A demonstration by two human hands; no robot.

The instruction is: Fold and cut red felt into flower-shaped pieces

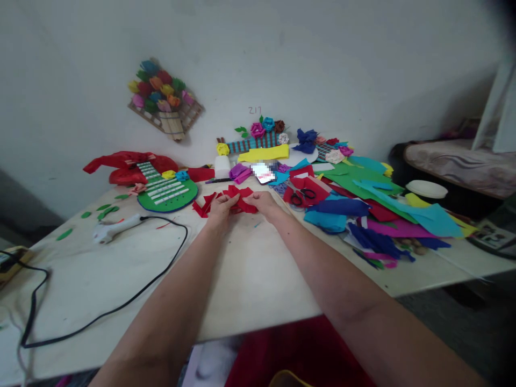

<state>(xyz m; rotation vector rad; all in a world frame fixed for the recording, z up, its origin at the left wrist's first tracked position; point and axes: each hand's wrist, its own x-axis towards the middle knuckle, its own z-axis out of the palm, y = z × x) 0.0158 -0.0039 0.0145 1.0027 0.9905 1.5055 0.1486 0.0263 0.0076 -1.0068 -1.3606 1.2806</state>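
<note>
Both hands meet over the middle of the table, around a bunch of red crepe paper [242,205]. My left hand [222,207] pinches its left part between thumb and fingers. On the other side, my right hand [261,203] grips the right edge with its fingertips. More red paper pieces [205,204] lie just left of my left hand. Black-handled scissors [302,196] rest on red paper a little to the right. Beyond the hands are a phone [263,173] with a blurred screen and a roll of purple paper [240,173].
A white glue gun [116,228] lies at left, its black cord [177,252] looping across the table [133,274]. A green paper guitar [167,193] stands behind it. Coloured paper sheets [358,185] pile up at right. A flower panel [253,142] leans on the wall.
</note>
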